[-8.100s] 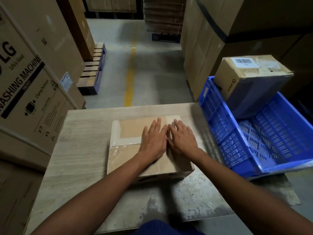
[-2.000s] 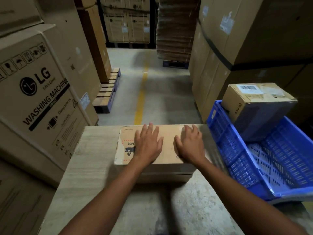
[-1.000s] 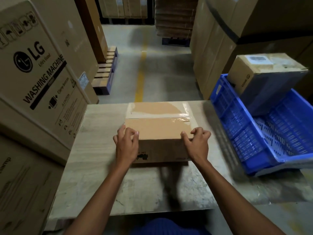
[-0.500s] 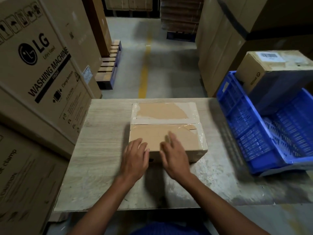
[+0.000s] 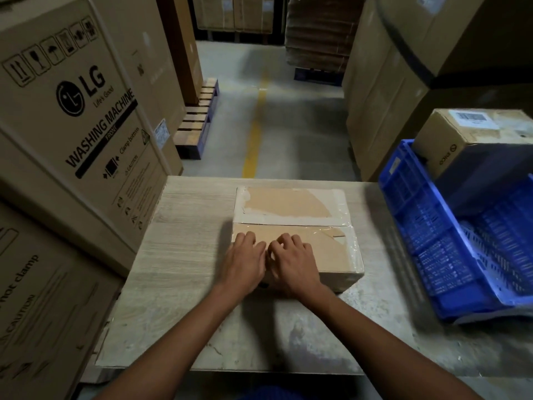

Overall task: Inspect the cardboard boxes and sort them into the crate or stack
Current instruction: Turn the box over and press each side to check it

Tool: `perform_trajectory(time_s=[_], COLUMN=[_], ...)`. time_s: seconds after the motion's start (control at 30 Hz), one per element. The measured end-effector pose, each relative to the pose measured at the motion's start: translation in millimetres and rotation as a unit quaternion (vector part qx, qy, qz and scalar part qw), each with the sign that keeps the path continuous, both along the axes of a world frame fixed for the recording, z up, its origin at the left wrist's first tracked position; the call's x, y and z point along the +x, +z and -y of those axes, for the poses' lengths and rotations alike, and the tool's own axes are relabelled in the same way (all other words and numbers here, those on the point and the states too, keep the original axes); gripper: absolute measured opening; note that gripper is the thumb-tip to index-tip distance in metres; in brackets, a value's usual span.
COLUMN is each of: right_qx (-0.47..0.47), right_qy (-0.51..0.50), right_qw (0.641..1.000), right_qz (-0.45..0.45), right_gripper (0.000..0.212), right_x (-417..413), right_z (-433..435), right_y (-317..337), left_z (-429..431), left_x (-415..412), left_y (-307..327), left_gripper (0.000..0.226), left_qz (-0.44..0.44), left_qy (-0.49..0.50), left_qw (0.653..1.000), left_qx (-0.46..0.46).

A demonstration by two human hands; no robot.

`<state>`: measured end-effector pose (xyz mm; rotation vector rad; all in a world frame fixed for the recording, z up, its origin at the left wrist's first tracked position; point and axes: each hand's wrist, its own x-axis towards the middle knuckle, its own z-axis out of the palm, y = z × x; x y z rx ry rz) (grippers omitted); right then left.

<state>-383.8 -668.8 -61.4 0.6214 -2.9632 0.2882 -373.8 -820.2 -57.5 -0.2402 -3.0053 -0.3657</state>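
**Left grip, right grip slid onto cardboard box top**

Side by side, fingers relaxed, holding nothing, they rest on its taped near half, mid bench. Blue crate to the right holds second box.

The big carton reads "LG Life's Good WASHING MACHINE".

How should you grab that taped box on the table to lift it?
Grip the taped box by its left and right side walls, one hand from each side. It lies flat on the table, wide and low, and its glossy taped top offers no handle.
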Motion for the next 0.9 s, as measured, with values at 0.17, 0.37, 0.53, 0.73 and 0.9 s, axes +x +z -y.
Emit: perform_trajectory(time_s=[0.17, 0.37, 0.53, 0.73, 0.9], right_qx=[0.004, 0.023, 0.071, 0.158, 0.154], right_qy=[0.022, 0.016, 0.023, 0.042, 0.044], right_qw=[0.993, 0.989, 0.991, 0.966, 0.965], right_qz=[0.120, 0.148, 0.107, 0.200, 0.207], right_gripper=[0.071, 0.080, 0.051, 0.097, 0.112], right_x=[-15, -18, -48, -101, -106], right_z=[4, 6, 11, -3, -11], right_y=[-4, -9, 16, 21, -2], left_z=[4, 0, 1, 3, 3], left_x=[-18, -23, -42, -76, -82], left_y=[-9, -11, 7, 5, -3], left_gripper=[0.056, 0.057, 0.036, 0.060, 0.065], left_qz=[0.099, 0.106, 0.043, 0.110, 0.118], left_qy=[-0.024, -0.013, -0.028, -0.010, -0.010], left_qw=[0.995, 0.993, 0.998, 0.994, 0.993], left_qx=[-0.008, -0.057, -0.046, -0.011, -0.025])
